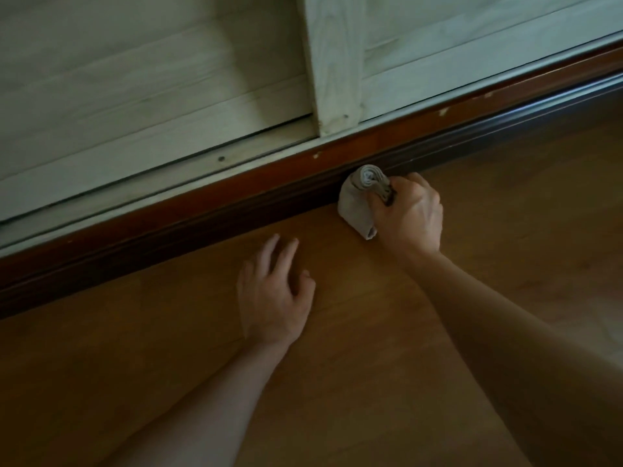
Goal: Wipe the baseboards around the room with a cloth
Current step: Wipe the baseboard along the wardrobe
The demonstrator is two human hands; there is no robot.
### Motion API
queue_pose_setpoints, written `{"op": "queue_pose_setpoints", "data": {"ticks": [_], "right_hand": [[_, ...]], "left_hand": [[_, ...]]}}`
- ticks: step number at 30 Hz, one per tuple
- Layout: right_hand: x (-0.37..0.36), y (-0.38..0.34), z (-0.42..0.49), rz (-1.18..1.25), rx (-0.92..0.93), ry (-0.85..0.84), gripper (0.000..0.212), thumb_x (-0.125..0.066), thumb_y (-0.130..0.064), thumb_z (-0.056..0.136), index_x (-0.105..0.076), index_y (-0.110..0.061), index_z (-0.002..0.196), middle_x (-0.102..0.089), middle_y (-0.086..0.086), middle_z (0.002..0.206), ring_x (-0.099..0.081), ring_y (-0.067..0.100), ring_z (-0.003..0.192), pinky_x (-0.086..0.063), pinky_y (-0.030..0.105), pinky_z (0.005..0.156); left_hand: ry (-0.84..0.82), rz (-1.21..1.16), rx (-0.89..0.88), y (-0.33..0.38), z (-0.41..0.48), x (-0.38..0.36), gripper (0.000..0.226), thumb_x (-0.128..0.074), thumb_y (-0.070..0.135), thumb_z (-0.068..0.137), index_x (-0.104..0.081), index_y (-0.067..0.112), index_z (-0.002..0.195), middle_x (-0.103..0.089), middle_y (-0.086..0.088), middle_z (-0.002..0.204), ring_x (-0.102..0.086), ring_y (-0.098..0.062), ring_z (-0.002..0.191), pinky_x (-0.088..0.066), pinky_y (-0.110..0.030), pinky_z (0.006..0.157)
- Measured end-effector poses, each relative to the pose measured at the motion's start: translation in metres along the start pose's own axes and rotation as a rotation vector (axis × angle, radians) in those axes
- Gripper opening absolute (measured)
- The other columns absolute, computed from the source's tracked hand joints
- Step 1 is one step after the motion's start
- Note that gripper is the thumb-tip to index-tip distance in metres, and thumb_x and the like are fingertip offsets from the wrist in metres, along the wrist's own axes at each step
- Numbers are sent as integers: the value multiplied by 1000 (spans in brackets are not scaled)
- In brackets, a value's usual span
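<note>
A dark reddish-brown baseboard (209,214) runs diagonally from lower left to upper right, under pale sliding wardrobe doors. My right hand (409,215) grips a bunched grey cloth (359,200) and holds it against the foot of the baseboard where it meets the floor. My left hand (274,293) rests flat on the wooden floor with fingers spread, a little left of the cloth and short of the baseboard.
Pale wood-grain sliding doors (151,89) stand in a metal track above the baseboard, with an upright door edge (337,69) overlapping. Brown wooden floor (337,382) fills the lower half. Small pale chips mark the baseboard's upper face.
</note>
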State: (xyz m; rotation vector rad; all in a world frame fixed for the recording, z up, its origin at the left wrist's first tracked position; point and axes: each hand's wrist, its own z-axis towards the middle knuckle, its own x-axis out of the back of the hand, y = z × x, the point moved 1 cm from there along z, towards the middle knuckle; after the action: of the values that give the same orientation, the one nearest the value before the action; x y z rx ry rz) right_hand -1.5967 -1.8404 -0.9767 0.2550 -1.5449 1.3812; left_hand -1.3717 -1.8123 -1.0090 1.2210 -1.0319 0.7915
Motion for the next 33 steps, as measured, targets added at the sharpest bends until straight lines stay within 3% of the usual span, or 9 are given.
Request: {"op": "queue_pose_setpoints", "data": {"ticks": [3,6,10,17,23,27,33], "right_hand": [[5,4,7,4,49,-7,22,-67,-35,89,-70,-14,91,-59,3,93,-61,26,78,-50,38,62],[6,7,9,31,137,-36,22,-64,-35,91,-70,-14,98,-60,2,101,-62,25,82,-55,43,67],[6,16,18,19,222,-72,27,-62,-37,91,-70,-16,106,-62,0,108,-63,23,86,-54,38,68],[19,33,24,14,29,51,22,-66,-33,90,-70,-12,96,-61,0,93,-60,20,74,-52,37,59],[12,30,22,34,111,-10,23,-65,-33,91,-71,-13,100,-58,-2,93,-57,15,72,-52,36,57],[16,30,21,61,-3,103,17,-69,-26,89,-70,-9,88,-50,-8,86,-48,8,67,-36,16,52],[11,24,19,45,124,-20,21,-65,-30,92,-71,-12,101,-54,-5,93,-52,9,71,-46,22,58]], "left_hand": [[-90,23,-87,39,13,-19,61,-33,56,92,-45,36,148,-35,3,158,-29,-20,145,-22,-48,121],[-88,150,-49,54,16,-32,62,-29,59,91,-41,39,149,-31,3,161,-22,-20,149,-15,-49,123],[-69,252,-54,56,16,-39,62,-29,60,92,-35,41,151,-28,2,163,-21,-21,151,-16,-51,123],[-79,260,-50,56,16,-41,65,-32,59,91,-31,43,154,-25,3,164,-21,-21,151,-20,-54,120],[-86,264,-58,57,17,-41,65,-36,57,89,-35,41,153,-28,2,163,-23,-22,150,-20,-54,120],[-89,268,-61,56,17,-41,65,-36,57,90,-34,41,154,-26,3,164,-21,-22,151,-19,-54,120],[-84,271,-64,55,16,-42,65,-35,57,91,-35,40,153,-27,2,164,-21,-23,151,-20,-54,120]]}}
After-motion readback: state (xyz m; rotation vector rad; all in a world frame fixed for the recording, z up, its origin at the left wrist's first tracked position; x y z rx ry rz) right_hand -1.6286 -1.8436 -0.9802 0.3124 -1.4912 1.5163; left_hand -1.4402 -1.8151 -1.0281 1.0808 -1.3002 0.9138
